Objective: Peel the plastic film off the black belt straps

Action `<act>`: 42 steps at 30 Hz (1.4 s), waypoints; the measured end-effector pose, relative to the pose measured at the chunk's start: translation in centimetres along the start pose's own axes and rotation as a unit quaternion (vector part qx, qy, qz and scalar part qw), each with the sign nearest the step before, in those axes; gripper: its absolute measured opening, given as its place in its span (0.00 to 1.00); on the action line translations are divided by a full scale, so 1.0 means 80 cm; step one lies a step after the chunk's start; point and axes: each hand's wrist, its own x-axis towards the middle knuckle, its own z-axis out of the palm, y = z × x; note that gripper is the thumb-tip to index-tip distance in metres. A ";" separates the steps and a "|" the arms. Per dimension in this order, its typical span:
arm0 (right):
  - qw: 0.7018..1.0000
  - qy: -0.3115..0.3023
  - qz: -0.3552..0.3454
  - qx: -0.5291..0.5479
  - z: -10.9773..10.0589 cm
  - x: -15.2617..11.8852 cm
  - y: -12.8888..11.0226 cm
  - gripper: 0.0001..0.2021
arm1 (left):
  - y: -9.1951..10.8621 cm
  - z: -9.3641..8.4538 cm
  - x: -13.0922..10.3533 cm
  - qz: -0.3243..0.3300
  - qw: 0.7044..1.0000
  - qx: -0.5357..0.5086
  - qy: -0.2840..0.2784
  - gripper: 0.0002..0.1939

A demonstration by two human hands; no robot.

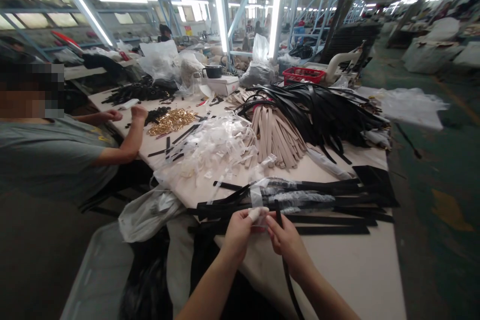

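Note:
My left hand [238,232] is closed in a pinch on a small clear plastic bag [258,195]; a white wrap covers one fingertip. Fingers of my right hand [285,237] are closed around a narrow black strap [288,275], which stands up a little above the hand and hangs down past the wrist. The right fingertips also meet the edge of the plastic. Just beyond both hands, black straps [333,230] lie across the table, some in clear wrapping [300,197]. A heap of clear plastic bags [217,147] sits farther left.
Beige straps [275,135] and a large pile of black straps [318,110] cover the table's far right. Gold metal pieces [172,122] lie near a co-worker [63,155] seated at the left. A red basket [303,76] stands at the back.

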 end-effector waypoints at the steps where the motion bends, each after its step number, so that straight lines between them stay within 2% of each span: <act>1: 0.999 -0.016 0.013 0.036 0.001 -0.005 0.002 0.24 | -0.002 0.000 0.002 0.003 0.999 -0.028 0.022 0.18; 3: 0.995 -0.057 0.022 0.077 0.004 -0.015 0.009 0.24 | -0.001 0.003 0.007 0.001 0.995 -0.078 0.056 0.17; 6: 0.993 -0.104 0.016 0.056 0.011 -0.025 0.019 0.26 | 0.003 0.011 0.014 -0.011 0.988 -0.128 0.088 0.15; 12: 0.995 -0.101 -0.001 0.027 0.019 -0.025 0.027 0.25 | 0.008 0.022 0.018 -0.013 0.978 -0.168 0.121 0.13; 21: 0.995 -0.101 -0.015 0.004 0.020 -0.019 0.020 0.24 | 0.010 0.028 0.014 -0.009 0.983 -0.138 0.118 0.16; 27: 0.996 -0.083 -0.011 -0.033 0.022 -0.014 0.018 0.24 | 0.015 0.034 0.009 -0.046 0.987 -0.111 0.107 0.22; 30: 0.995 -0.081 -0.010 -0.050 0.023 -0.014 0.016 0.25 | 0.014 0.032 0.007 -0.044 0.990 -0.096 0.091 0.22; 33: 0.995 -0.085 -0.003 -0.060 0.021 -0.015 0.009 0.27 | 0.007 0.028 0.001 -0.039 0.995 -0.077 0.052 0.22; 36: 0.994 -0.090 -0.001 -0.065 0.016 -0.014 0.001 0.29 | -0.001 0.022 -0.007 -0.054 0.997 -0.055 -0.028 0.22; 38: 0.993 -0.107 0.008 -0.053 0.011 -0.015 -0.002 0.30 | 0.000 0.019 -0.011 -0.058 0.996 -0.050 -0.056 0.23; 40: 0.990 -0.134 0.027 -0.030 0.006 -0.021 0.001 0.29 | 0.008 0.015 -0.012 -0.037 0.997 -0.060 -0.033 0.22; 42: 0.987 -0.153 0.040 -0.014 0.004 -0.031 0.008 0.29 | 0.020 0.012 -0.012 0.007 0.996 -0.082 0.018 0.20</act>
